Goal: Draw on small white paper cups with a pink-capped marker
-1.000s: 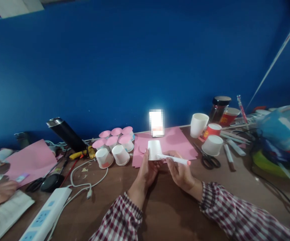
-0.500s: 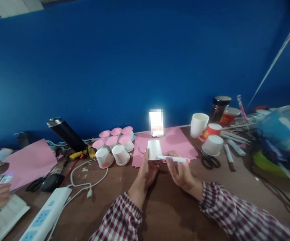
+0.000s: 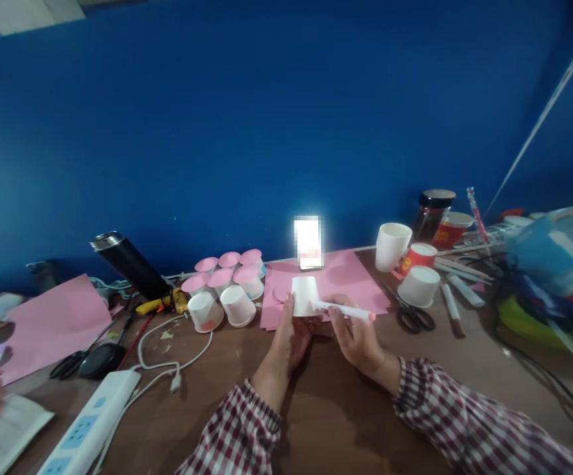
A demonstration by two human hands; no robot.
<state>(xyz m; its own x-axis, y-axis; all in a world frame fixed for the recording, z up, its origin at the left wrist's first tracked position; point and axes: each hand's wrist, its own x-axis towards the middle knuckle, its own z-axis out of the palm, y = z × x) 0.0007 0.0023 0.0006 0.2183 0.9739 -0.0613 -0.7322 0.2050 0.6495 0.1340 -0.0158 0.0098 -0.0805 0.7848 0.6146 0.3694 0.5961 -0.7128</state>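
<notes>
Cup (image 3: 305,292): likely light, crushable; best cradled low.
I'm watching left hand (image 3: 286,340) clasping it, right hand (image 3: 358,340) pinching marker (image 3: 348,311).

I note passage over near tabletop (image 3: 336,422); upturned white cups (image 3: 238,307) obstruct left of left hand (image 3: 291,336), scissors (image 3: 416,319) right of right hand (image 3: 358,338).

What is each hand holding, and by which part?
The left hand holds a white cup by its left side and from below; the right hand holds a white marker partway along its barrel.
</notes>
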